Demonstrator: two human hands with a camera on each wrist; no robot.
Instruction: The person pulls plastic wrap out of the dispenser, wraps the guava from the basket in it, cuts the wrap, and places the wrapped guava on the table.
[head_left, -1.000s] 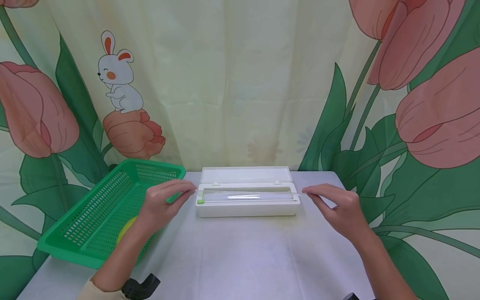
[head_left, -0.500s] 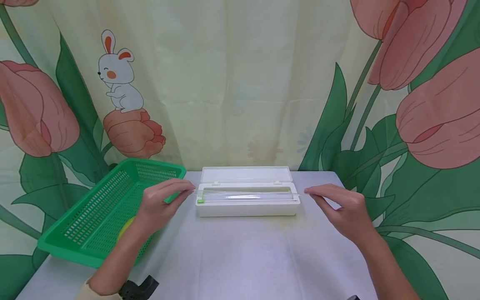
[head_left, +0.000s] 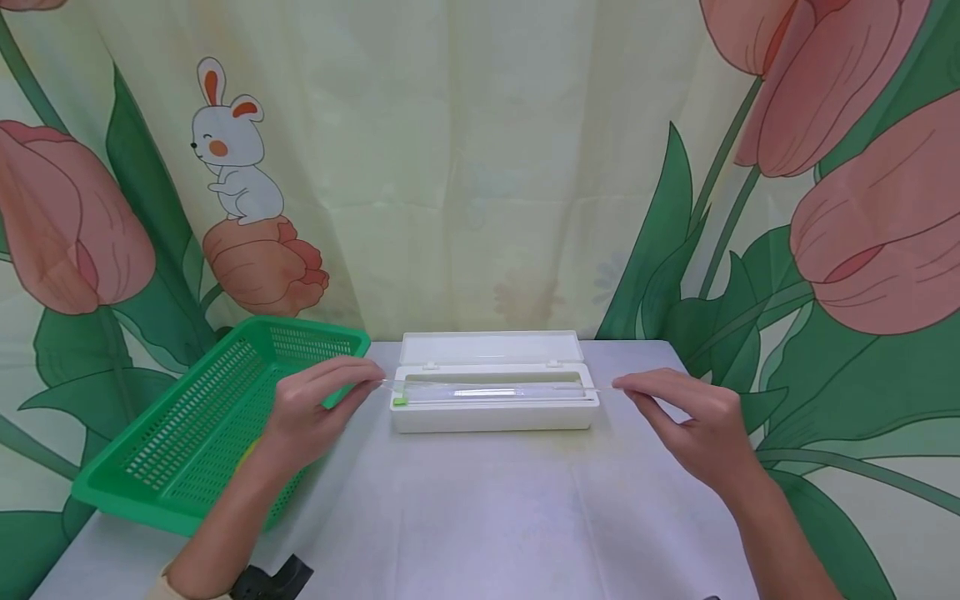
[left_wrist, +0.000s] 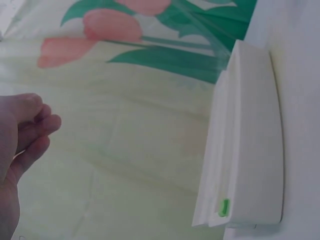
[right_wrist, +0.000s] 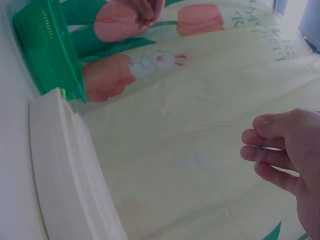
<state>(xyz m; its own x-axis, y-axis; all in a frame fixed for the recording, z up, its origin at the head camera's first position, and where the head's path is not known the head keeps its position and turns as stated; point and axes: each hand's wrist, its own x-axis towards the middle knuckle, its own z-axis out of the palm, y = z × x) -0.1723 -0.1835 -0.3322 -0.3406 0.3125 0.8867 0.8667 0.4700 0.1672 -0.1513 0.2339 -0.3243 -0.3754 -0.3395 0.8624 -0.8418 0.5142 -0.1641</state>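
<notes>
A white cling film dispenser (head_left: 493,418) lies lengthwise on the table, its lid (head_left: 491,347) tipped back. Clear plastic film (head_left: 495,387) stretches across its opening, edge pulled out past both ends. My left hand (head_left: 318,408) pinches the film's left corner between thumb and fingers, just beyond the box. At the other end, the right corner is pinched by my right hand (head_left: 693,421). A green slider (left_wrist: 224,207) sits at the box's left end. Both wrist views show thumb and fingertips together, with the transparent film hardly visible there.
To the left stands a green perforated basket (head_left: 135,515), partly behind my left forearm. A yellow thing (head_left: 246,454) in it is mostly hidden. A curtain (head_left: 480,167) printed with tulips and a rabbit hangs behind the white-covered table (head_left: 487,517).
My hands have drawn slightly apart, the left one moving left and the right one moving right, both still pinching the film. The dispenser stays in place.
</notes>
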